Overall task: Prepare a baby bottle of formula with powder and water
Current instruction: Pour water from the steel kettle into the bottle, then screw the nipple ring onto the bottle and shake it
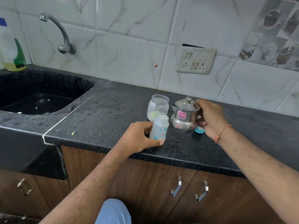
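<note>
An open baby bottle (159, 127) with blue prints stands upright near the front of the black counter (105, 110). My left hand (137, 137) grips its lower body. Behind it stands a clear jar (158, 106) without a lid, holding pale powder at the bottom. A lidded steel kettle (185, 115) sits right of the jar. My right hand (210, 118) is curled round the kettle's handle side, which the hand hides. A blue bottle cap (198, 129) peeks out under that hand.
A black sink (32, 101) lies at the left with a wall tap (62, 34) above it. A detergent bottle (12, 47) stands at the sink's far corner. A switch and socket plate (195, 59) is on the tiled wall. Wooden cabinets with handles are below.
</note>
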`<state>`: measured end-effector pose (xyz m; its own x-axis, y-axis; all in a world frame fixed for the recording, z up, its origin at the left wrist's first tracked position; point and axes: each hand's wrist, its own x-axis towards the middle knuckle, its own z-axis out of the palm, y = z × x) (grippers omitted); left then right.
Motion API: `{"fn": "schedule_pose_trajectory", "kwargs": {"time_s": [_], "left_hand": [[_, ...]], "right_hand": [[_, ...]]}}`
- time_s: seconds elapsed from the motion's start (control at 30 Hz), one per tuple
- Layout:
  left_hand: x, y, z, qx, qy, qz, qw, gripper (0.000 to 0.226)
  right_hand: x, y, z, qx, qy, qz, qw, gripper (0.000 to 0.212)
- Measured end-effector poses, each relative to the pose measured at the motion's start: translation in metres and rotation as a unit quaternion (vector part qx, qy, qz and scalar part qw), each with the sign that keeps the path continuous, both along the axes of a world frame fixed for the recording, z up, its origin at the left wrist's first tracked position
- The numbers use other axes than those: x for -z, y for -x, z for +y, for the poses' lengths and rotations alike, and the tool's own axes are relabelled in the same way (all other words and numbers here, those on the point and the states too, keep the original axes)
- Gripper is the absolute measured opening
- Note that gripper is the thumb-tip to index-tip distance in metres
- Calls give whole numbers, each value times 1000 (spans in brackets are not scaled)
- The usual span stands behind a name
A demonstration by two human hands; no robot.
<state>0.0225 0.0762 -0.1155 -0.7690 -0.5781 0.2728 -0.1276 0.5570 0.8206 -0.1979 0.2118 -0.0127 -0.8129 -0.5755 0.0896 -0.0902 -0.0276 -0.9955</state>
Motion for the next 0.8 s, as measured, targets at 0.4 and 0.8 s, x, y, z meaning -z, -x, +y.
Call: {"fn": "schedule_pose_trajectory", "kwargs": {"time_s": [0.4,0.8], "left_hand": [[2,1,-1,2,-11,-4,1000,58],[4,3,-5,-2,2,-18,1000,59]], "right_hand": [[48,37,-24,115,-15,-66,991,33],[44,39,-39,85,-48,-88,991,36]]}}
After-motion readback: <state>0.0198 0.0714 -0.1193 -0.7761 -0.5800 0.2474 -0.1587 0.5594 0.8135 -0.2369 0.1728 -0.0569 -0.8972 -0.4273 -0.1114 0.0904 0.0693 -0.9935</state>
